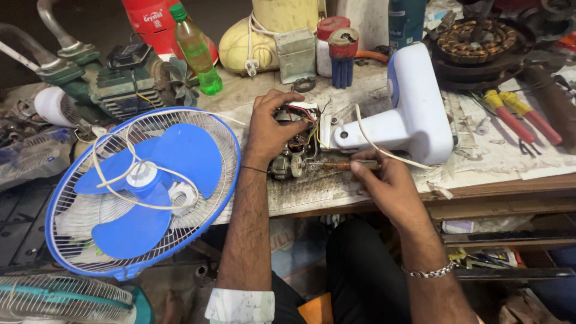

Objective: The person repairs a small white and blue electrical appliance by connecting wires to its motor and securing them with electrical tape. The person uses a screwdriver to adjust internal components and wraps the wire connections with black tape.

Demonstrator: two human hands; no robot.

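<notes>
My right hand (pixel 384 183) was clamped on a brown-handled screwdriver (pixel 345 164), its tip pointing toward 9 o'clock into the fan motor (pixel 294 150) on the paper-covered bench (pixel 510 162). My left hand (pixel 273 129) was closed over the motor from 11 o'clock, fingers curled on its wired top. At 3 o'clock of the motor lay the white fan housing (pixel 414 114). At 9 o'clock sat a blue-bladed fan (pixel 144 189); at 12 o'clock, farther off, 1 green bottle (pixel 195 48).

Cluttered wooden workbench (pixel 510 192); paper-covered top; shelf (pixel 504 237) beneath; dim, dark floor (pixel 24 222).
</notes>
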